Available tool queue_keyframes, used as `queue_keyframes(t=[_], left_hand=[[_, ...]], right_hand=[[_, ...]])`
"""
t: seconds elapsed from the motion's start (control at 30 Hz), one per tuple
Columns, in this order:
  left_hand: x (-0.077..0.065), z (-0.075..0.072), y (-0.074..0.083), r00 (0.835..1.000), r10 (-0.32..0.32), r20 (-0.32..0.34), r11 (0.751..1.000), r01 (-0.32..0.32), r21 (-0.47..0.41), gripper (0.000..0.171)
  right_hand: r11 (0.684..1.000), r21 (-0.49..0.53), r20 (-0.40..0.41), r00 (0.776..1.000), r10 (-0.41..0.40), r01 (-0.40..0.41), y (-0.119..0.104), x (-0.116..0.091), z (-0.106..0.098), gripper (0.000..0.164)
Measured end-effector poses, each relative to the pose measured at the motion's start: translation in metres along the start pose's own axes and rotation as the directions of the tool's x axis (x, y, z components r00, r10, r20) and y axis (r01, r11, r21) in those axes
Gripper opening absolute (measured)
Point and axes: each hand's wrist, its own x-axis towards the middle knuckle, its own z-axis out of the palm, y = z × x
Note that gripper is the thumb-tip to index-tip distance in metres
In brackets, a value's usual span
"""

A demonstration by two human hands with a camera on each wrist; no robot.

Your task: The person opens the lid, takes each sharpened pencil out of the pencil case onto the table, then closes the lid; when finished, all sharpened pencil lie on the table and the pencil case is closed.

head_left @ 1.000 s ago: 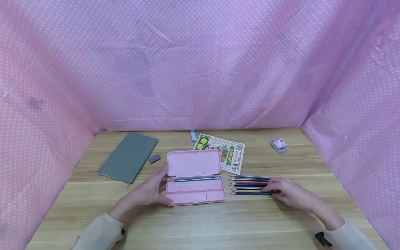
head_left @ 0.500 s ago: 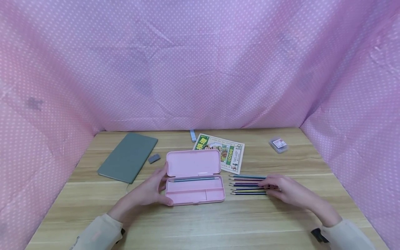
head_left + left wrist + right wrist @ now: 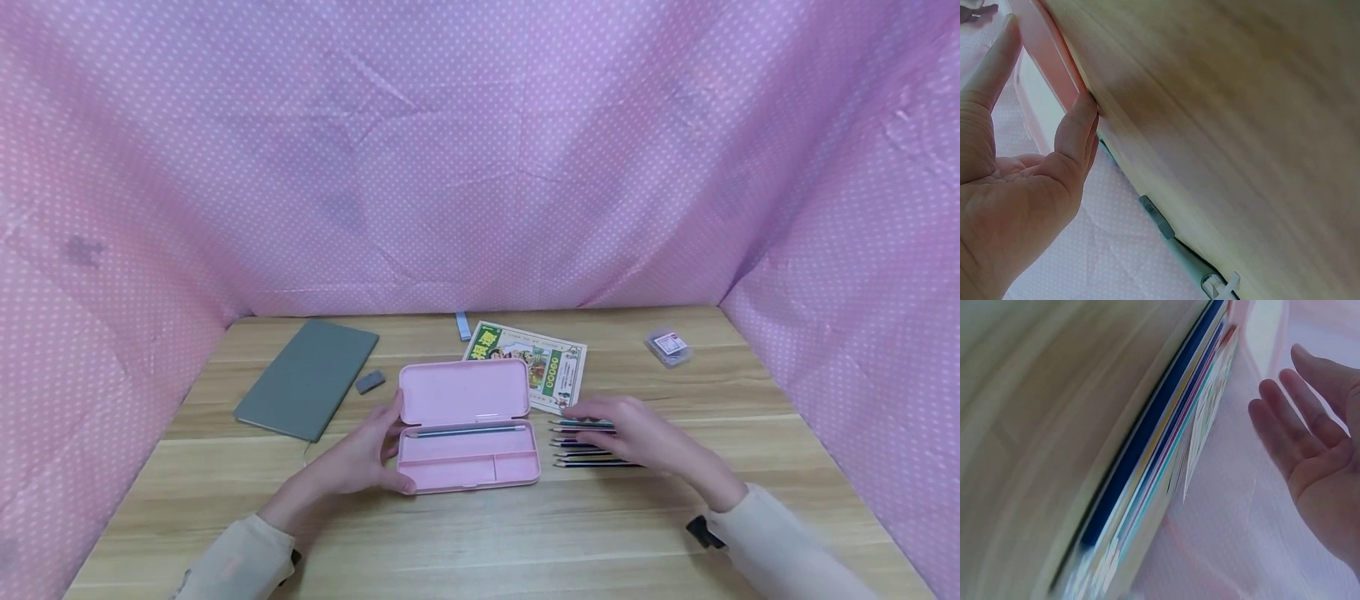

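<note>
An open pink pencil case (image 3: pixel 446 475) lies mid-table with its lid (image 3: pixel 465 392) folded back. One pencil (image 3: pixel 465 431) rests in its long rear compartment. My left hand (image 3: pixel 360 460) holds the case's left end, thumb at the front corner and fingers along the side. Right of the case several pencils (image 3: pixel 573 464) lie side by side, tips pointing left. Over them is my right hand (image 3: pixel 633 433), hiding their rear ends. The right wrist view shows that hand (image 3: pixel 1322 437) with spread fingers and nothing held, raised apart from the pencils (image 3: pixel 1154 434).
A green notebook (image 3: pixel 307 379) and a grey eraser (image 3: pixel 370 382) lie on the left. Behind the case are a printed booklet (image 3: pixel 566 375) and a pale blue strip (image 3: pixel 462 326). A small clear box (image 3: pixel 667 347) sits back right. Pink dotted cloth (image 3: pixel 480 167) encloses the table.
My right hand has come away from the pencils' rear ends and shifted left over them, its fingers loosening and spreading. The left hand and the pencil case stay put.
</note>
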Motion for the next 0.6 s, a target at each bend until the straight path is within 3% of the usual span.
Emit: queue_keyframes(t=[0.1, 0.27, 0.4, 0.6], left_hand=[[0.0, 0.0, 0.0, 1.0, -0.007, -0.003, 1.0, 0.007, -0.007, 0.135], [0.0, 0.0, 0.001, 1.0, -0.011, -0.005, 1.0, 0.011, -0.006, 0.135], [-0.001, 0.001, 0.001, 1.0, -0.006, -0.001, 1.0, 0.006, 0.001, 0.135], [0.0, 0.0, 0.0, 1.0, 0.008, 0.002, 1.0, -0.008, -0.001, 0.135]], right_hand=[[0.99, 0.139, 0.002, 1.0, -0.003, 0.003, -0.004, 0.016, 0.008, 0.037], [0.937, 0.348, 0.057, 0.998, 0.008, -0.027, -0.011, 0.041, 0.025, 0.04], [0.937, 0.345, 0.127, 0.992, 0.011, -0.054, -0.019, 0.057, 0.041, 0.038], [0.972, 0.235, 0.17, 0.985, -0.009, -0.032, -0.032, 0.073, 0.055, 0.038]])
